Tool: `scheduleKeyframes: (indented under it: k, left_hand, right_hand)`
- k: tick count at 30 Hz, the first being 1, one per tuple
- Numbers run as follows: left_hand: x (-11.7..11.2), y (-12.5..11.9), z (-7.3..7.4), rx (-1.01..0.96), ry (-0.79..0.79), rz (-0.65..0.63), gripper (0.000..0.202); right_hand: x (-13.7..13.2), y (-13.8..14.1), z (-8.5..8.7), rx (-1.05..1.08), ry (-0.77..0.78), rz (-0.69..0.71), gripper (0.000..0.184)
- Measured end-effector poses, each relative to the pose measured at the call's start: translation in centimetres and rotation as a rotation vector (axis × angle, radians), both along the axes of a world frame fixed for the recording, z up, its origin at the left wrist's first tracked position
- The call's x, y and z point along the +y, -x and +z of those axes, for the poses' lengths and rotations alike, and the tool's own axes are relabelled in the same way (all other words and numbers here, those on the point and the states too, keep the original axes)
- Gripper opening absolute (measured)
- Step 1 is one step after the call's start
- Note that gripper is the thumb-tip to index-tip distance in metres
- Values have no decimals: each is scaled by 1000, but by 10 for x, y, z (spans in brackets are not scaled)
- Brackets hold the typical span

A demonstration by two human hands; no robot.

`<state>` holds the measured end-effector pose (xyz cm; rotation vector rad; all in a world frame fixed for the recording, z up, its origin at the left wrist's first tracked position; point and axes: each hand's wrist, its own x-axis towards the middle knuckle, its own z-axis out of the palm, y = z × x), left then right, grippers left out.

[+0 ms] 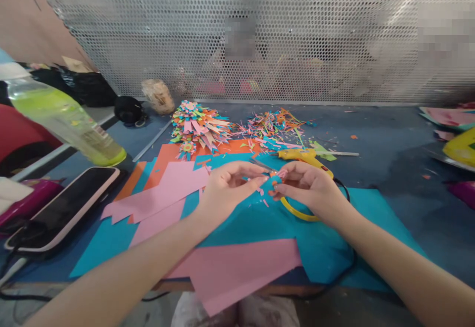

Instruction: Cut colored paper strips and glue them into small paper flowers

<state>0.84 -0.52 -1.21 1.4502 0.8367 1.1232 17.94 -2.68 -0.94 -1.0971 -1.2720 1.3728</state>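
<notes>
Between my two hands is a small curled paper piece (274,180) in blue, orange and pink, partly covered by fingers. My left hand (233,184) pinches its left side with thumb and fingertips. On the other side my right hand (315,188) grips it, fingers curled in. Beneath my hands lie scissors with a yellow handle (297,213); the middle of them is hidden. Just beyond my right hand rests a yellow hot glue gun (302,155). Blue paper sheets (252,223) lie below, with tiny pink scraps on them.
Pink paper (245,270) overhangs the front table edge. A pile of fringed paper pieces (196,126) and shredded strips (274,124) lie at the back. On the left are a phone (63,208) and a bottle (67,119). A black cable (352,262) runs on the right. Perforated metal (260,35) stands behind.
</notes>
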Motion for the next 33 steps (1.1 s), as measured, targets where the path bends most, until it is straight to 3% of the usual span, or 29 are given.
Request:
scheduleKeyframes:
  k: [17, 33]
  left_hand:
    - [2, 0, -4, -32, 86, -9, 14]
    - [5, 1, -2, -112, 161, -61, 16]
  right_hand:
    - [-4, 0, 3, -10, 6, -19, 35]
    - [-4, -2, 1, 9, -43, -18, 28]
